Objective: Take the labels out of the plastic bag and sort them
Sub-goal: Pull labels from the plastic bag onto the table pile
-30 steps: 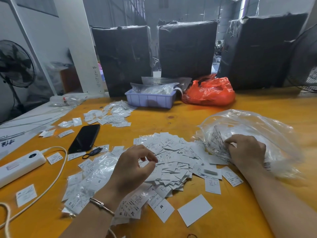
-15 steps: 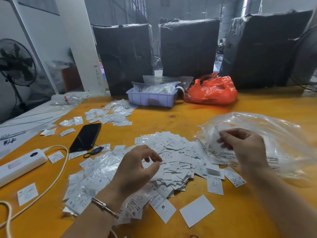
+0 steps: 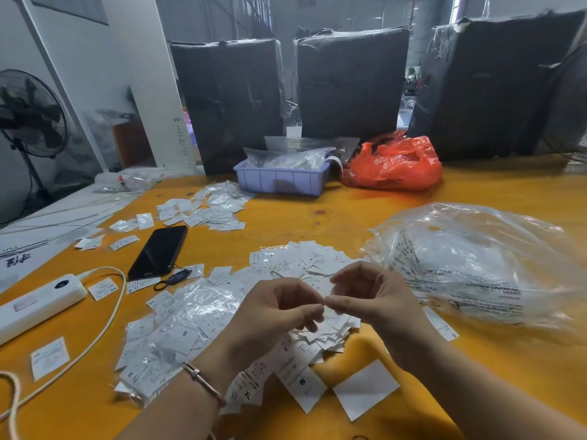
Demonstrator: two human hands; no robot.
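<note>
We hold both hands over heap of small white paper labels (image 3: pixel 305 268) on yellow table (image 3: pixel 349 204). Left hand (image 3: pixel 270 315) and right hand (image 3: pixel 374 300) fingertips meet, apparently pinching one label. Clear crinkled plastic bag (image 3: pixel 470 265) lies right. Next: read size, drop on matching pile.

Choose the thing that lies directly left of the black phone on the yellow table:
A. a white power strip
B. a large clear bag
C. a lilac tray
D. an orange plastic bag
A: the white power strip lies left of the black phone, near the table's left edge.
</note>
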